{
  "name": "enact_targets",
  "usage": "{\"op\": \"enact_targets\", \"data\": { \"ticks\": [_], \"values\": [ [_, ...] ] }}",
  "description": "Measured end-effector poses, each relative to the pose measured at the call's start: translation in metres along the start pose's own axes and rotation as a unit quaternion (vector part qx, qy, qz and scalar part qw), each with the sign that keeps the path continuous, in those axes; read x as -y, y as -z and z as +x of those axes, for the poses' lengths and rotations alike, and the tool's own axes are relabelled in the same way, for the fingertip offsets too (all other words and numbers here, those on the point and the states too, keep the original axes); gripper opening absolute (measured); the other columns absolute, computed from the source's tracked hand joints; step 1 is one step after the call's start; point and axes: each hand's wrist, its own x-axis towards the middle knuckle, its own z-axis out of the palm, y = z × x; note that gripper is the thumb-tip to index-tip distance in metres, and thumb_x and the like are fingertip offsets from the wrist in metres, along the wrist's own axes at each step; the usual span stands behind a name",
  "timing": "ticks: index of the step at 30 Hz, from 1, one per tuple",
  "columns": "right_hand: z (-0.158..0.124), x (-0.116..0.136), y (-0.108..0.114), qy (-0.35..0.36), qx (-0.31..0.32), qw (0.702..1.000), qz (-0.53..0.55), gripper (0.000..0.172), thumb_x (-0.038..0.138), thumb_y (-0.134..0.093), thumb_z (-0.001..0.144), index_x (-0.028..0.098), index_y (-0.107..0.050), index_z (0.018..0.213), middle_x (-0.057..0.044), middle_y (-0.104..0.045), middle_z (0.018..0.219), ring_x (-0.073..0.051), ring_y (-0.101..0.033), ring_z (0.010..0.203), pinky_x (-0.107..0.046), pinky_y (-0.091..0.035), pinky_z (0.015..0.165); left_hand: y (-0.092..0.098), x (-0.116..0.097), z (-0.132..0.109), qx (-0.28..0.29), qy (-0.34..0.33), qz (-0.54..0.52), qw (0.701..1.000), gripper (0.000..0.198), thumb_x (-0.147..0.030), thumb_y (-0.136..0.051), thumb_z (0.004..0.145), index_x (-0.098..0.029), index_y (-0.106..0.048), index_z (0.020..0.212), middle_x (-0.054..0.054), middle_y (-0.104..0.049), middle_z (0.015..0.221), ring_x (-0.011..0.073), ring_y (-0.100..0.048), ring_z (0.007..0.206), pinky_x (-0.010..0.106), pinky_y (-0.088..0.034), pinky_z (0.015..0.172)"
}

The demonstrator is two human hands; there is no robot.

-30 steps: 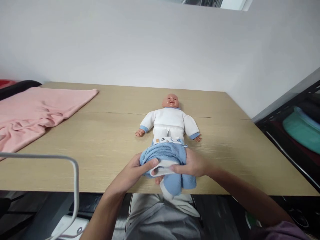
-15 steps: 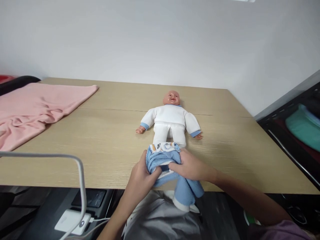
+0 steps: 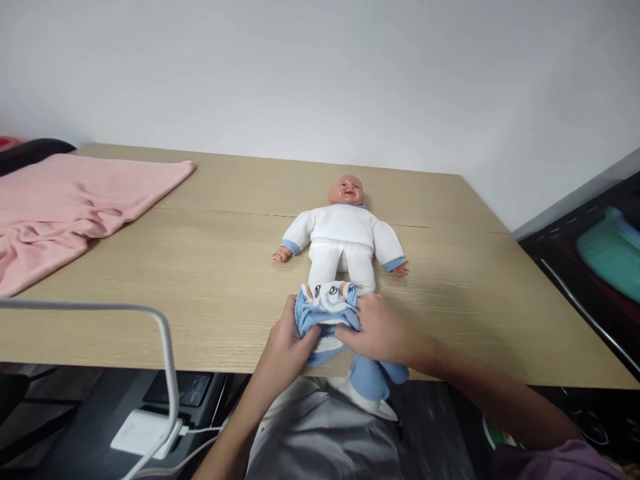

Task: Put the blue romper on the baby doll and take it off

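A baby doll [image 3: 342, 223] in a white outfit with blue cuffs lies on its back on the table, arms spread and head toward the wall. Over its lower legs, a blue-and-white doll garment [image 3: 327, 310] with an embroidered animal face is bunched up. My left hand [image 3: 287, 347] grips the garment's left side, thumb on top near the opening. On the other side, my right hand [image 3: 383, 330] pinches the opposite edge, its thumb reaching inward. A blue tube-like part with a white end [image 3: 370, 383] hangs over the table's front edge. The doll's feet are hidden.
A pink blanket [image 3: 85, 207] lies rumpled on the left of the wooden table [image 3: 225, 267]. At the front left a white cable [image 3: 163, 333] arches up, above a white power bank [image 3: 145, 433]. A black rack [image 3: 575, 293] with a teal item [image 3: 613, 257] stands on the right.
The garment's embroidered face has turned more into view, and its upper edge lies flatter over the doll's legs. Both hands keep their grip, with the thumbs slightly shifted. My view has tilted slightly.
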Motion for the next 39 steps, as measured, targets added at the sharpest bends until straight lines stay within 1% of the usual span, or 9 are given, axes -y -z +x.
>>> {"op": "enact_targets", "data": {
  "ticks": [6, 10, 14, 20, 24, 29, 32, 36, 39],
  "values": [
    [0.003, -0.003, 0.002, -0.039, 0.025, 0.999, 0.003, 0.026, 0.034, -0.079, 0.092, 0.023, -0.061, 0.075, 0.003, -0.068, 0.069, -0.015, -0.057, 0.061, -0.031, -0.033, 0.054, -0.001, -0.001, 0.003, 0.011, 0.007, -0.025, 1.000, 0.025, -0.037, -0.059, 0.099, -0.024, -0.049, 0.119, -0.002, -0.061, 0.098, 0.0216, -0.059, 0.090, 0.034, -0.048, 0.086],
    [0.003, 0.003, 0.004, -0.055, 0.032, 0.998, 0.014, 0.024, 0.033, -0.080, 0.091, 0.022, -0.064, 0.077, 0.002, -0.068, 0.071, -0.015, -0.056, 0.064, -0.031, -0.038, 0.060, -0.003, 0.001, 0.004, 0.006, 0.008, -0.044, 0.999, 0.027, -0.035, -0.060, 0.098, -0.023, -0.051, 0.121, -0.001, -0.062, 0.103, 0.0209, -0.058, 0.093, 0.034, -0.047, 0.089],
    [0.000, 0.011, 0.008, -0.073, 0.058, 0.995, 0.034, 0.020, 0.033, -0.077, 0.091, 0.022, -0.065, 0.079, 0.002, -0.068, 0.074, -0.015, -0.053, 0.064, -0.032, -0.040, 0.063, -0.004, 0.001, 0.001, -0.003, 0.008, -0.075, 0.997, 0.027, -0.032, -0.060, 0.096, -0.022, -0.052, 0.120, -0.003, -0.058, 0.098, 0.0183, -0.055, 0.089, 0.032, -0.047, 0.086],
    [0.002, 0.009, 0.009, -0.035, 0.073, 0.995, 0.059, 0.024, 0.032, -0.077, 0.091, 0.023, -0.060, 0.076, 0.003, -0.068, 0.074, -0.016, -0.055, 0.068, -0.032, -0.043, 0.066, -0.006, -0.009, 0.001, -0.014, 0.001, -0.122, 0.992, 0.028, -0.031, -0.061, 0.092, -0.021, -0.054, 0.117, -0.004, -0.056, 0.092, 0.0153, -0.051, 0.079, 0.028, -0.048, 0.077],
    [0.004, 0.003, 0.008, -0.024, 0.086, 0.994, 0.059, 0.024, 0.033, -0.073, 0.095, 0.023, -0.059, 0.078, 0.005, -0.069, 0.076, -0.017, -0.062, 0.073, -0.031, -0.044, 0.067, -0.004, -0.015, 0.004, -0.030, -0.004, -0.153, 0.988, 0.032, -0.030, -0.065, 0.087, -0.021, -0.054, 0.116, -0.004, -0.058, 0.091, 0.0143, -0.052, 0.075, 0.026, -0.048, 0.072],
    [0.003, 0.002, 0.010, 0.029, 0.074, 0.994, 0.079, 0.004, 0.027, -0.074, 0.096, 0.024, -0.072, 0.097, 0.000, -0.081, 0.107, -0.022, -0.073, 0.097, -0.034, -0.057, 0.089, -0.003, -0.012, 0.006, -0.050, -0.028, -0.166, 0.984, 0.032, -0.026, -0.070, 0.083, -0.021, -0.055, 0.111, -0.004, -0.062, 0.093, 0.0155, -0.059, 0.082, 0.026, -0.049, 0.076],
    [-0.001, 0.005, 0.010, 0.040, 0.055, 0.994, 0.087, 0.015, 0.022, -0.075, 0.094, 0.024, -0.077, 0.109, -0.004, -0.082, 0.123, -0.025, -0.075, 0.111, -0.037, -0.060, 0.102, -0.003, -0.008, 0.004, -0.048, -0.029, -0.165, 0.985, 0.035, -0.025, -0.072, 0.081, -0.021, -0.056, 0.112, -0.002, -0.065, 0.099, 0.0165, -0.061, 0.089, 0.026, -0.049, 0.081],
    [-0.009, 0.005, 0.003, 0.019, 0.026, 0.995, 0.091, 0.025, 0.022, -0.077, 0.092, 0.024, -0.079, 0.116, -0.005, -0.083, 0.127, -0.028, -0.077, 0.115, -0.041, -0.062, 0.109, -0.003, -0.006, 0.003, -0.024, -0.026, -0.147, 0.989, 0.032, -0.024, -0.068, 0.083, -0.022, -0.056, 0.112, -0.001, -0.065, 0.104, 0.0178, -0.061, 0.093, 0.027, -0.048, 0.082],
    [-0.013, 0.001, -0.006, 0.027, -0.018, 0.998, 0.057, 0.036, 0.021, -0.078, 0.089, 0.026, -0.079, 0.125, -0.007, -0.082, 0.133, -0.032, -0.074, 0.128, -0.045, -0.058, 0.117, -0.002, -0.004, 0.002, 0.003, -0.018, -0.118, 0.993, 0.030, -0.024, -0.065, 0.087, -0.022, -0.056, 0.115, -0.002, -0.064, 0.104, 0.0185, -0.061, 0.093, 0.029, -0.048, 0.083]
  ]
}}
